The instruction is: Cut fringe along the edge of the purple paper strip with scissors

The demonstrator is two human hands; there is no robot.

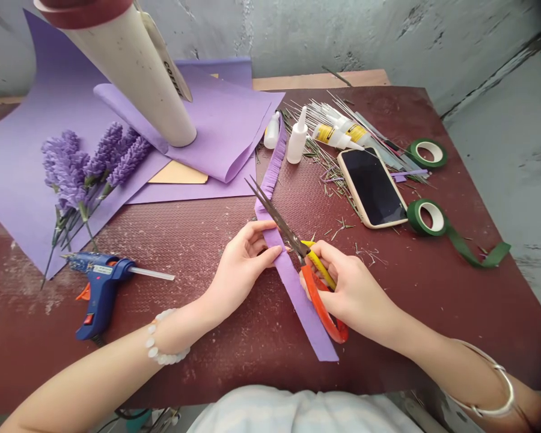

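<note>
Left hand (246, 264) near the middle of the tabletop, fingers curled and thumb pressed against a long strip of purple crepe paper (293, 288), gripping it firmly. Right hand (354, 288) just beside it, fingers clenched around the yellow and orange handles of a pair of scissors (275, 219). Blades slightly parted, angled up and to the left, lying along the strip. Strip running from the near edge of the tabletop toward the far edge, its far end finely fringed and curving up beside two white glue bottles (297, 138).

Toward the far left corner, overlapping lilac paper sheets (220, 114) under a pale upright tube (130, 72), with finished paper lavender sprigs (79, 168) lying across them. Nearer the left edge, a blue hot glue gun (101, 282) on its side, glue stick protruding. Toward the far right corner, a smartphone (372, 186) in a pale case, face up, beside yellow-labelled glue tubes (336, 135) and a scattered pile of thin wires (315, 114). Near the right edge, two rolls of green floral tape (426, 219), one trailing a loose end. Around the left wrist, a pale beaded bracelet (165, 340); around the right, a silver bangle (482, 391).
</note>
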